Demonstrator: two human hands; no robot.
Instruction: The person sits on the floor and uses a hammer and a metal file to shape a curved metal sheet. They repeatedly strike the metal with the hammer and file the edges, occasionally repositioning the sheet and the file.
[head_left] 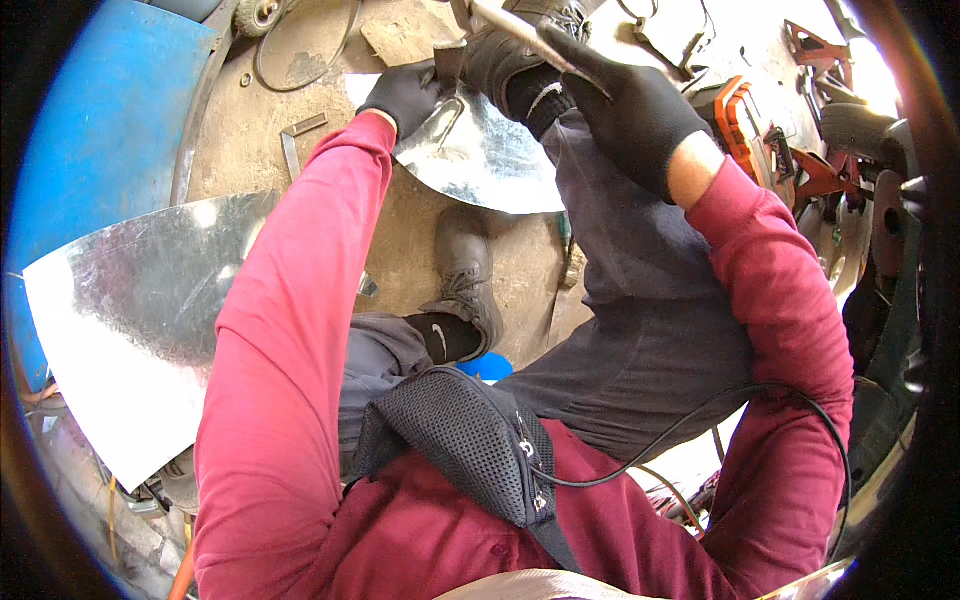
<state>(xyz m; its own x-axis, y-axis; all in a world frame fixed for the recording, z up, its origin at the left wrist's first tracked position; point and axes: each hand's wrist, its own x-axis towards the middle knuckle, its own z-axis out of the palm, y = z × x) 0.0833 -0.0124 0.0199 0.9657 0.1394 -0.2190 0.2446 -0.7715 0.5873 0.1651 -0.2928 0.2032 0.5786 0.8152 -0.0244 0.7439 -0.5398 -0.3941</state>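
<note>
A tan, marked floor [400, 250] is extending through the middle, a large blue panel [110, 110] is bordering the left side, a small wheel [260, 14] is resting at the upper left, red metal frames [822, 170] are crowding the right, and strong light is washing out the upper-right floor.

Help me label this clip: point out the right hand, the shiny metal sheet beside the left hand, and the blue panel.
Right hand [645, 120]: head view, back of the black glove.
Shiny metal sheet [490, 170]: head view, bare face above its curved edge.
Blue panel [115, 125]: head view, flat blue face.
</note>
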